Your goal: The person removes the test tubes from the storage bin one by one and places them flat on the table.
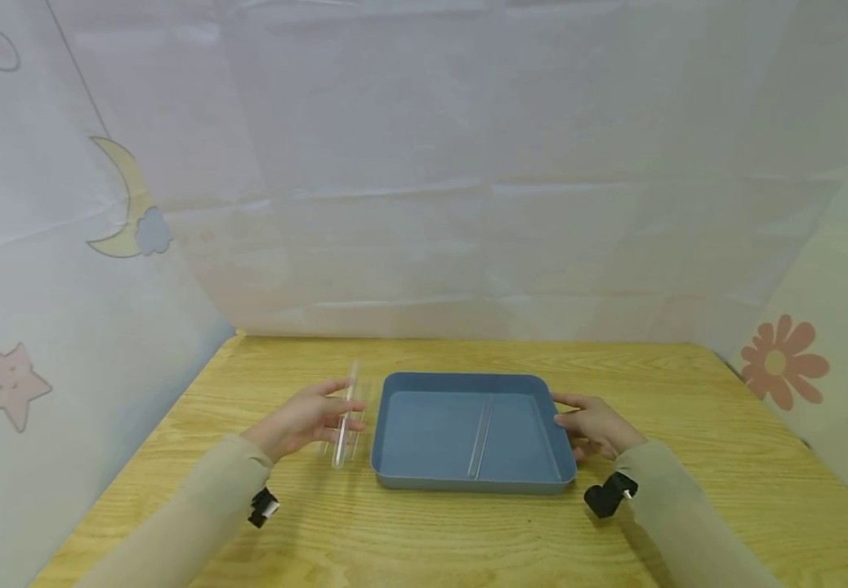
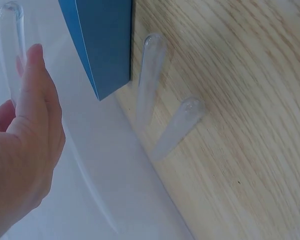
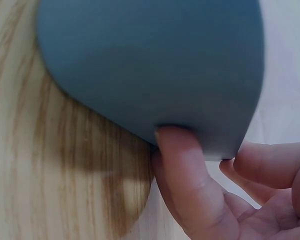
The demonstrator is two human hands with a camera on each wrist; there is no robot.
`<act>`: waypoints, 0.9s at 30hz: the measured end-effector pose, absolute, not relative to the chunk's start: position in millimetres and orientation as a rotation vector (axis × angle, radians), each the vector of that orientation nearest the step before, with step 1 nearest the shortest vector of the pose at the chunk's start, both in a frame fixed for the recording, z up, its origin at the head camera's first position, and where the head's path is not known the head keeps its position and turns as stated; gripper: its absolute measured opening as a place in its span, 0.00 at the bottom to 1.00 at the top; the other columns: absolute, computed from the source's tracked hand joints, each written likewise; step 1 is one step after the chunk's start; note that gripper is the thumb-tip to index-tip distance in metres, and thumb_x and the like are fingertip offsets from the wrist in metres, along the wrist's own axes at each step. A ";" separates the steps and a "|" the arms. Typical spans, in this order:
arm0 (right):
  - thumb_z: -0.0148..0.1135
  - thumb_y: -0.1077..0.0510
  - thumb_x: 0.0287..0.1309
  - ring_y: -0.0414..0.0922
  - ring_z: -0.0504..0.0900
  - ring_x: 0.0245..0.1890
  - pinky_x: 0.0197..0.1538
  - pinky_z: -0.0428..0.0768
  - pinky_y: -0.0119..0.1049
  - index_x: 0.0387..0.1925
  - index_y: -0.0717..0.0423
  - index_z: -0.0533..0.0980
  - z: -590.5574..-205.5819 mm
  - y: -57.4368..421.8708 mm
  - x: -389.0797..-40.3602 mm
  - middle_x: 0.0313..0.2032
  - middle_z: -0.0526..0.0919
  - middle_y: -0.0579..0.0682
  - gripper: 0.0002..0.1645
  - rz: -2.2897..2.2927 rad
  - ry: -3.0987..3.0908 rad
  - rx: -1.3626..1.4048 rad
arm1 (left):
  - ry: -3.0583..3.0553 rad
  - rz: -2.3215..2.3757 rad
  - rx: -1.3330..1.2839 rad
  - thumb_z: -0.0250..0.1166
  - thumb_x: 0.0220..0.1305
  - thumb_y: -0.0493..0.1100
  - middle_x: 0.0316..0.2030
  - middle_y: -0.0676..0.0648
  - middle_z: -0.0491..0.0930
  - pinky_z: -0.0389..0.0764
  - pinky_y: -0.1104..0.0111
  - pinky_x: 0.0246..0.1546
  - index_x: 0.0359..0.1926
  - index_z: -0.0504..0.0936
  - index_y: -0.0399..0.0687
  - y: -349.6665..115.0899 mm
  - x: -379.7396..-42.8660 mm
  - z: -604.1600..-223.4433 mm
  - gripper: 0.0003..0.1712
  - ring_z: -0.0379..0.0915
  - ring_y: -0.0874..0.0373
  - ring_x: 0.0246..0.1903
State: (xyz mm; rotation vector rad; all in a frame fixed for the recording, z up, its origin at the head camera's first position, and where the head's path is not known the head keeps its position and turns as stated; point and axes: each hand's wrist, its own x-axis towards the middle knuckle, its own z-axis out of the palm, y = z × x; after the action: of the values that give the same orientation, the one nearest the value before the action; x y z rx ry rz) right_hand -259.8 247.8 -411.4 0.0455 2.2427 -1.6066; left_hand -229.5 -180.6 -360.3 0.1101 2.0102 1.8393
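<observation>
My left hand (image 1: 306, 420) grips a clear test tube (image 1: 345, 420) just left of a blue-grey rectangular tray (image 1: 468, 487). In the left wrist view, that tube stands up past my fingertips with its rounded end at the top. Two more clear tubes lie on the wood beneath, one (image 2: 151, 75) near the tray wall and another (image 2: 182, 125) farther out. Inside the tray, a clear tube (image 1: 480, 437) lies right of the middle. My right hand (image 1: 600, 426) holds the tray's right side, thumb (image 3: 182, 165) against the outer wall and fingers at the rim.
A light wooden table (image 1: 424, 539) carries everything. Behind it hangs a pale sheet (image 1: 424, 204), with printed side sheets at left and right. Black camera mounts (image 1: 610, 494) sit on both wrists.
</observation>
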 end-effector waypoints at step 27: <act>0.49 0.66 0.71 0.49 0.84 0.35 0.31 0.83 0.44 0.74 0.65 0.49 -411.2 249.0 -259.0 0.46 0.82 0.62 0.36 -1.617 2.225 0.027 | 2.046 1.836 0.030 0.50 0.74 0.34 0.64 0.25 0.61 0.84 0.64 0.36 0.75 0.42 0.33 -202.4 -229.6 -366.7 0.37 0.82 0.54 0.39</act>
State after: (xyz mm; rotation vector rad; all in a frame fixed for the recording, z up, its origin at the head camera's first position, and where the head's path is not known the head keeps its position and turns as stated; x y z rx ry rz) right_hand -259.0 249.0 -411.2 0.0271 2.2250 -1.6168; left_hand -229.6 -202.4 -366.7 0.0302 2.0464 1.8360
